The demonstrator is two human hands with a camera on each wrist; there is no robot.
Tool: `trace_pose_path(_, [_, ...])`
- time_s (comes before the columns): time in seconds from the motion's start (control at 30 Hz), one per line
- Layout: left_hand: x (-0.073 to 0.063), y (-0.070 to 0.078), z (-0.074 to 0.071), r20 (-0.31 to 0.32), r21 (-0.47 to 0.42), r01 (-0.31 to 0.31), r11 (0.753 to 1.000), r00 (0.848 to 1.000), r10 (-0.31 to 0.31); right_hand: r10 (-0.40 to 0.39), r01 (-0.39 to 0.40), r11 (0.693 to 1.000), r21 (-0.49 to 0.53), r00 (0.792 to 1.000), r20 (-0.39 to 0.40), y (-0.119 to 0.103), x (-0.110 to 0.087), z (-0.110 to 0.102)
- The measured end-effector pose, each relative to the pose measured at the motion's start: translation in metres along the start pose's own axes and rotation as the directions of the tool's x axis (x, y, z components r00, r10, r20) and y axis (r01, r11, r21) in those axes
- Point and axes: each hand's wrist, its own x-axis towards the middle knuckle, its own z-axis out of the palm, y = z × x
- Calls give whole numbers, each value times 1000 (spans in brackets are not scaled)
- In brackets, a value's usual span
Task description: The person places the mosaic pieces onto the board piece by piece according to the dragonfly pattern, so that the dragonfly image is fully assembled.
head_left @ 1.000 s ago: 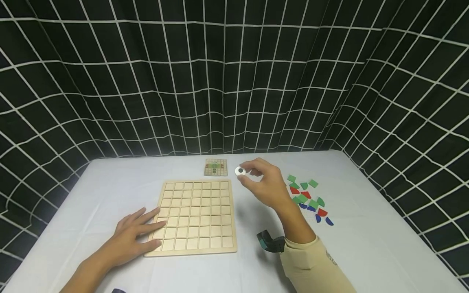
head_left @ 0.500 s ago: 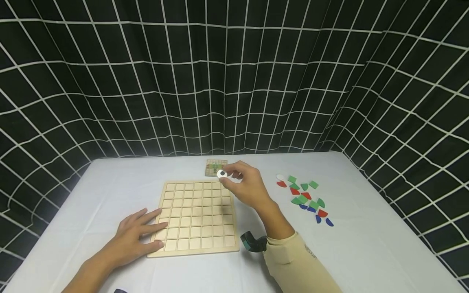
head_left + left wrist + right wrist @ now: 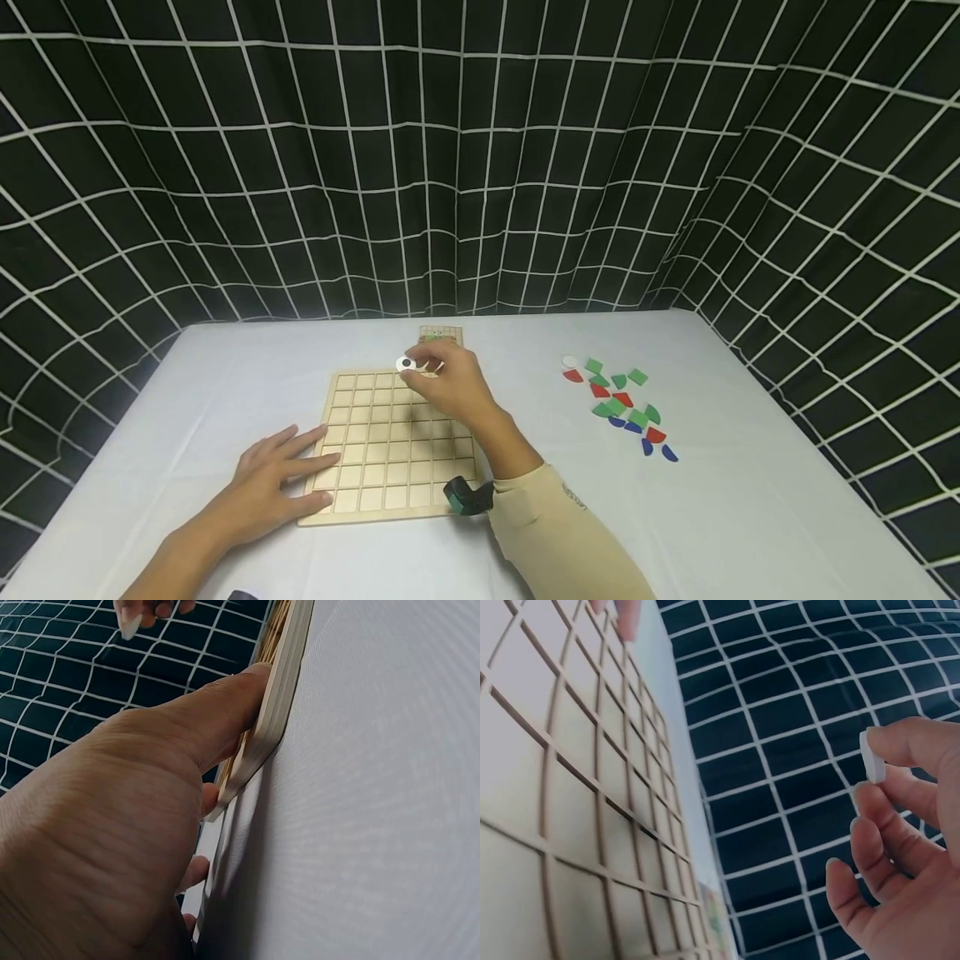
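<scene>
A white round disc with a black dot is pinched between the thumb and fingers of my right hand, over the far part of a wooden grid board. In the right wrist view the white disc appears nearly edge-on, held clear of the board. Something white also shows behind it among the fingers; I cannot tell what. My left hand rests with spread fingers on the board's left edge. Its thumb touches the rim in the left wrist view. Behind my right hand, a small pattern card is partly hidden.
To the right lie loose flat pieces: a white disc, green squares, red pieces and blue pieces. A black gridded curtain surrounds the back and sides of the white table.
My right hand has moved left with the disc, from beside the board to above its far part, now covering much of the card. My left hand has stayed in place.
</scene>
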Motion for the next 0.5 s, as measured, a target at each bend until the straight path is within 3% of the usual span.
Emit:
trace_pose_path(0.27, [0, 0, -2, 17, 5, 19, 1000, 1000, -19, 82, -83, 996, 42, 996, 37, 2, 10, 23])
trace_pose_path(0.5, [0, 0, -2, 22, 4, 25, 1000, 999, -26, 196, -199, 979, 29, 976, 100, 12, 17, 43])
